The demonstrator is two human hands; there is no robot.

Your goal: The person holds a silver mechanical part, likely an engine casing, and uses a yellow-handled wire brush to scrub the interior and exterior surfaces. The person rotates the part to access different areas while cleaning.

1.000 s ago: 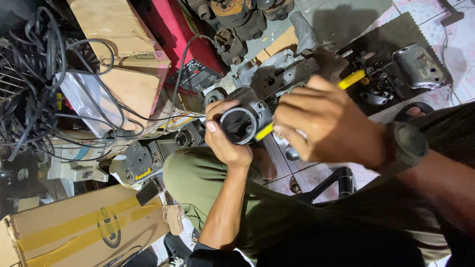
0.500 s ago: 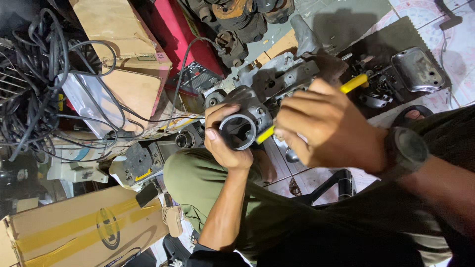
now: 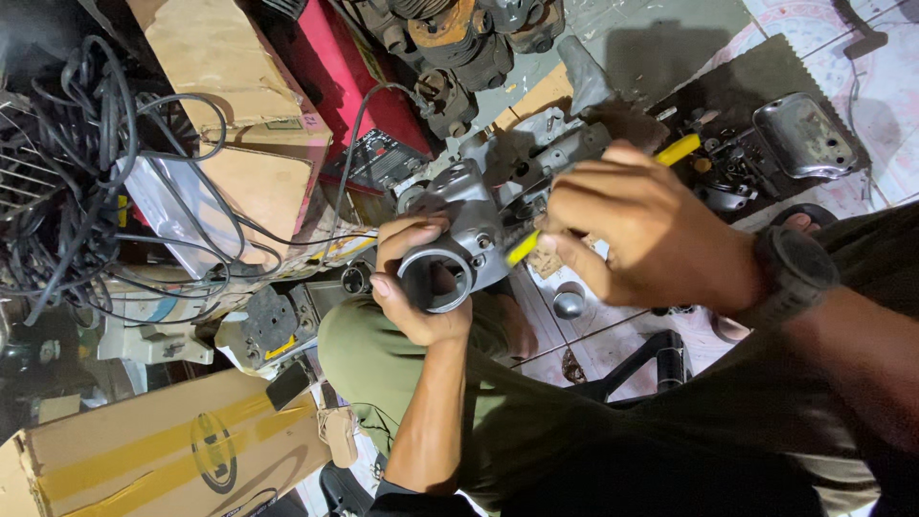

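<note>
A taped carton (image 3: 172, 450) fills 7 o'clock, a cable tangle (image 3: 67, 172) 10 o'clock, a red machine (image 3: 359, 81) 12 o'clock. At centre, the left hand (image 3: 416, 297) wraps its fingers around a grey metal housing (image 3: 459, 235), bore facing the camera, long axis running toward 1 o'clock. The right hand (image 3: 641, 230), at 3 o'clock of it, pinches a yellow tool (image 3: 522, 247), tip touching the housing's right flank. A chrome cover (image 3: 804, 134) lies at 2 o'clock, a small cap (image 3: 569, 303) just below the tool.

The left hand (image 3: 416, 292) has tipped the grey metal housing (image 3: 458, 239) downward and leftward.
</note>
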